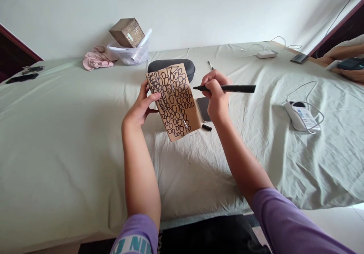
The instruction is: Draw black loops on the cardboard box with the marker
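Note:
My left hand [143, 104] grips the left side of a brown cardboard box [195, 119], thumb on its front face and fingers behind. Black hand-drawn loops cover most of that face, and a strip of clear tape runs down its middle. The lower right part of the face is bare. In my right hand [217, 96] is a black marker [241, 88], held between thumb and fingers. Its tip points left, close to the box's right edge; whether it touches I cannot tell. A black marker cap [206, 127] lies on the sheet below.
Behind the box lies a black oval case [190, 66]; a dark phone-like slab [203, 108] is partly hidden by my right hand. A plastic tub [131, 55] holds another carton [127, 32], beside pink cloth [98, 58]. A white corded device [303, 116] sits right.

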Demonstrator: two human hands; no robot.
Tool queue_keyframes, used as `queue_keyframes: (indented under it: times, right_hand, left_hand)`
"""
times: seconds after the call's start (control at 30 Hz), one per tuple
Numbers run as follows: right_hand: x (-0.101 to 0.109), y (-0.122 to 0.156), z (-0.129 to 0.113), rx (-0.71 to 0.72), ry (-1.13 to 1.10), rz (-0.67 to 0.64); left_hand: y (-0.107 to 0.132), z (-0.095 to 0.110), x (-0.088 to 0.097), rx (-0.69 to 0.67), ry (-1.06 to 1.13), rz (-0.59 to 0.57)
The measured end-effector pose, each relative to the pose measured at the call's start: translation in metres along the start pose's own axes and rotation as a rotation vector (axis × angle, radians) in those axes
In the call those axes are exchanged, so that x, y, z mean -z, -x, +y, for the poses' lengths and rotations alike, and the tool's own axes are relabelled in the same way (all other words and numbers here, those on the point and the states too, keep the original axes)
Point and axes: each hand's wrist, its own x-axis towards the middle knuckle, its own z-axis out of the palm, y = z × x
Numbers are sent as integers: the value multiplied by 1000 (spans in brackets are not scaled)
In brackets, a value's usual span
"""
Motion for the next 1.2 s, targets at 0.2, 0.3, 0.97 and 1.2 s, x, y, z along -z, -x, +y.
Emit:
queue_keyframes:
  times: [0.2,0.3,0.97,1.2]
  right_hand:
    - [-5,5,8,47,236,-54]
    - [-7,4,13,38,320,-98]
    - [95,61,1,-151,85,-227]
    - [146,129,50,-627,-74,-258]
  left_hand:
    - [0,-2,1,-8,8,-10]
    - [-1,-3,2,-21,7,-20]
    - [-4,-4,3,-23,8,-23]
    - [-11,-9,5,-22,56,-47]
